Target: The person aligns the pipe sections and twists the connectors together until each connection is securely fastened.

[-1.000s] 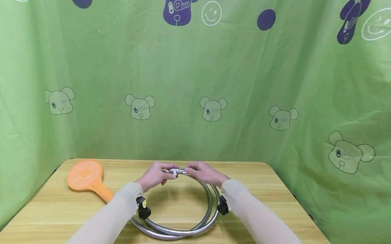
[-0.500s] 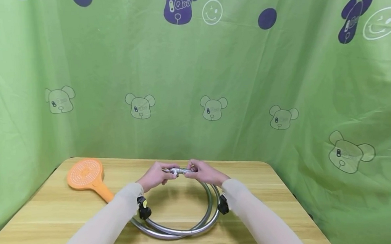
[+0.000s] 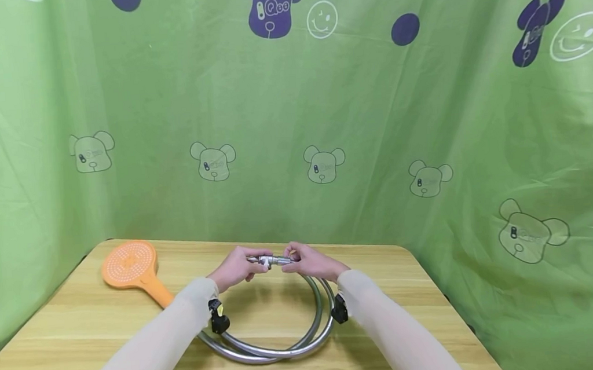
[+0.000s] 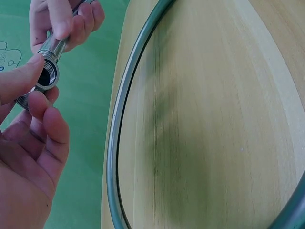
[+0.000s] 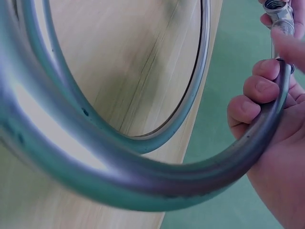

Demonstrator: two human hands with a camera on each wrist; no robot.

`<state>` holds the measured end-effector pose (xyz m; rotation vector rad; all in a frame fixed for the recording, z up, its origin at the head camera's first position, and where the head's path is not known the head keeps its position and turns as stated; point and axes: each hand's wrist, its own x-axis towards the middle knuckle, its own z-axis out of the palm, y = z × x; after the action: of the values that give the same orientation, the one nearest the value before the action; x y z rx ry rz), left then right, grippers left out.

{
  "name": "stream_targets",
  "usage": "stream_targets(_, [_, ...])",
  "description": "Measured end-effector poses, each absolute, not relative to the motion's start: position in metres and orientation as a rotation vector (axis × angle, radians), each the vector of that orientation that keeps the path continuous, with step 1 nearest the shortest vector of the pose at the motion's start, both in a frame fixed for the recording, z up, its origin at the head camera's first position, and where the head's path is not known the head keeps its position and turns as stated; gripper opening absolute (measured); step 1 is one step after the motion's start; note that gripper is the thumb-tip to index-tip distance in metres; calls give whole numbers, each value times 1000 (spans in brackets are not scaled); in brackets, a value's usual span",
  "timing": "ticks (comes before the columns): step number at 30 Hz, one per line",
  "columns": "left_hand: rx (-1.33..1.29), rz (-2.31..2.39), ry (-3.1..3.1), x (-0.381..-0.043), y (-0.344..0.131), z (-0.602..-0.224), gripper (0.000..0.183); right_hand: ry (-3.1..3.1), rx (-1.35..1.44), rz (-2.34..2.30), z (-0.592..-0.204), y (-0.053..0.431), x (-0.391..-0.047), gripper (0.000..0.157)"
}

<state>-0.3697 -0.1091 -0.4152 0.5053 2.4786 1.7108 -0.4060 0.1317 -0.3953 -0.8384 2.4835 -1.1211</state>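
Observation:
In the head view, my left hand (image 3: 232, 269) pinches a small chrome tee fitting (image 3: 265, 261) between thumb and fingers, above the far part of the table. The fitting's open threaded mouth (image 4: 46, 75) faces the camera in the left wrist view. My right hand (image 3: 314, 264) grips the end of a silver shower hose (image 3: 289, 353), its metal end nut lined up against the fitting's threaded side. In the right wrist view, the hose (image 5: 143, 186) runs through the curled fingers (image 5: 261, 90). The rest of the hose lies looped between both forearms.
An orange shower head (image 3: 129, 265) lies face up at the table's far left, its handle passing behind the left sleeve. The wooden table (image 3: 389, 299) ends just beyond the hands, before a green printed curtain (image 3: 272, 204).
The right hand's thumb and fingers have shifted along the hose end, so more of its nut shows. The left hand keeps its grip on the fitting, almost still.

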Motion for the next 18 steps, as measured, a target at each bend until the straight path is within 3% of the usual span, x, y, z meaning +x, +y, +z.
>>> stream_targets(6, [528, 1713, 2470, -370, -110, -417, 49, 2519, -898, -1051, -395, 134, -407, 16])
stream_targets(13, [501, 1697, 2492, -367, -109, -416, 49, 2503, -862, -1024, -395, 132, -407, 32])
stream_targets(18, [501, 1708, 2493, -369, -109, -418, 49, 2502, -844, -1064, -394, 130, -404, 26])
